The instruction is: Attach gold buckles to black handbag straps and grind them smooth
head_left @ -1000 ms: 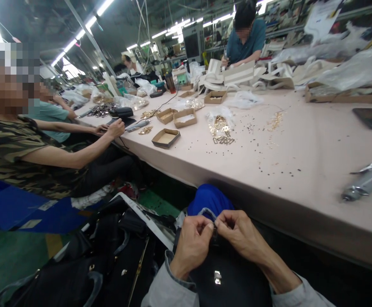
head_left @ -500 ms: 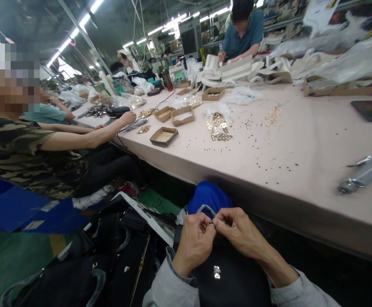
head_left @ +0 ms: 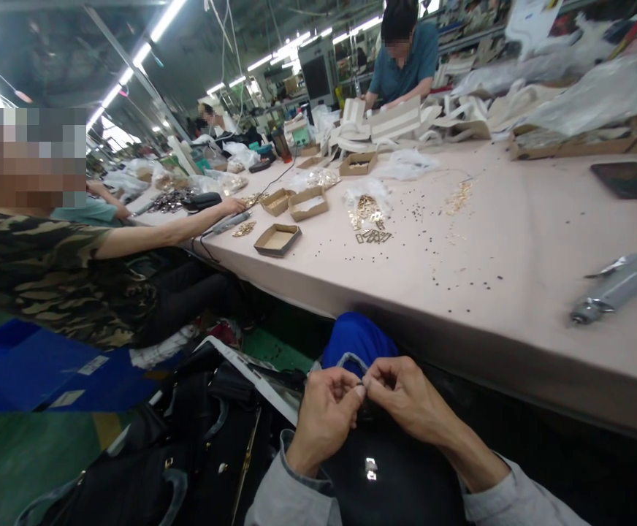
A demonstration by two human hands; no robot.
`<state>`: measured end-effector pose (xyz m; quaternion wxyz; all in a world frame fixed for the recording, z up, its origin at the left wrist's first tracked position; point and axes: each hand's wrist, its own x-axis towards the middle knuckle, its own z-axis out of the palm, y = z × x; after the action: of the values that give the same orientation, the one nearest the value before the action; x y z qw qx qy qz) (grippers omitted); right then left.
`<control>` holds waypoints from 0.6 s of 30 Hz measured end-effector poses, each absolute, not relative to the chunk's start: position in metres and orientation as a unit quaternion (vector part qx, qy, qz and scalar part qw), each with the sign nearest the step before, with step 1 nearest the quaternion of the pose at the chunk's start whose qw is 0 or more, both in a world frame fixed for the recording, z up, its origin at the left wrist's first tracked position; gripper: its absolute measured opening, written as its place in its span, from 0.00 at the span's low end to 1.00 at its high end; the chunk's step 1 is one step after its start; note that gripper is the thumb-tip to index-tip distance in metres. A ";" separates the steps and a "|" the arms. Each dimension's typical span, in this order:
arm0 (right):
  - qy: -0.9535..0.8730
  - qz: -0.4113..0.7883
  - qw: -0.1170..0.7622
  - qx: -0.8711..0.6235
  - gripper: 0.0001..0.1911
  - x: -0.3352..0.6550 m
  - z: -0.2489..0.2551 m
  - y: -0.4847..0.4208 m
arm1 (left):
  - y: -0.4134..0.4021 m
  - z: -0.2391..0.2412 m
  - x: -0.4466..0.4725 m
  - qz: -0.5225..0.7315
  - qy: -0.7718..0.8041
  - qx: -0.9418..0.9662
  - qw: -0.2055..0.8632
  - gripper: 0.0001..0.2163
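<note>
A black bag (head_left: 406, 482) rests on my lap, with a shiny metal clasp (head_left: 371, 469) on its facing side. Above it, my left hand (head_left: 326, 413) is closed in a pinch on a small dark piece (head_left: 360, 384) whose kind I cannot make out. My right hand (head_left: 409, 402) meets it fingertip to fingertip, also pinching; what lies between its fingers is hidden. Just behind the fingers rises the bag's plastic-wrapped handle (head_left: 353, 358), in front of blue cloth (head_left: 359, 336) over my knee.
More black bags (head_left: 198, 438) are piled at my left. On the table (head_left: 516, 241) lie a grey power tool (head_left: 614, 292), an open box (head_left: 277, 239), metal buckles (head_left: 373, 235) and scattered dark bits. A co-worker in camouflage (head_left: 50, 277) sits left; another person (head_left: 406, 66) works across the table.
My hands stay together, the left fingers turning slightly around the small dark piece. The camouflage-clad co-worker's arm stretches further over the table. My view has shifted a little.
</note>
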<state>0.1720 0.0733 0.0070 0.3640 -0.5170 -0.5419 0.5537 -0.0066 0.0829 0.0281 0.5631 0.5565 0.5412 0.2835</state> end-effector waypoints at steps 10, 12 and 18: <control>-0.538 0.558 0.370 -0.513 0.15 0.177 0.004 0.073 | 0.083 0.022 -0.005 0.289 0.536 0.558 0.563 0.12; -0.544 0.555 0.367 -0.512 0.16 0.178 0.003 0.073 | 0.082 0.021 -0.003 0.293 0.550 0.553 0.553 0.11; -0.581 0.537 0.327 -0.517 0.14 0.182 0.011 0.072 | 0.083 0.021 -0.001 0.317 0.552 0.516 0.572 0.12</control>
<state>0.1824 0.0717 0.0114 0.3271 -0.5166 -0.5809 0.5373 -0.0015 0.0835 0.0206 0.5721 0.5165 0.5525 0.3174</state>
